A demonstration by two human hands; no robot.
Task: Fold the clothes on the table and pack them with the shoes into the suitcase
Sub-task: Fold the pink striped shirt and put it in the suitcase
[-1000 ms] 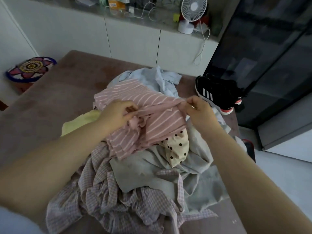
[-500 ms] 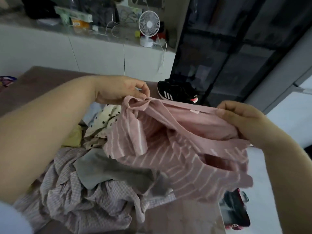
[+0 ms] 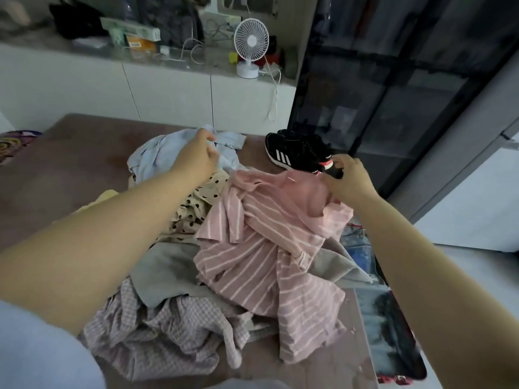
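Note:
A heap of clothes covers the brown table (image 3: 70, 164). On its right side lies a pink striped shirt (image 3: 266, 248), and my right hand (image 3: 348, 178) grips its raised top edge, fingers curled right beside the heel of the black shoes (image 3: 295, 153). My left hand (image 3: 196, 155) reaches to the back of the heap and closes on a light blue shirt (image 3: 157, 155). A cream polka-dot garment (image 3: 193, 209), a grey one (image 3: 165, 270), a checked one (image 3: 157, 332) and a yellow one (image 3: 104, 197) lie under my left arm. An open suitcase (image 3: 393, 332) shows on the floor past the table's right edge.
A dark glass cabinet (image 3: 393, 94) stands close behind the shoes on the right. White cupboards with a small white fan (image 3: 251, 46) and clutter on the counter run along the back wall. A patterned round thing (image 3: 11, 144) sits at far left.
The pink striped shirt, held up between both hands, now lies on the right of the heap. My left hand has let it go and moved back onto the light blue shirt.

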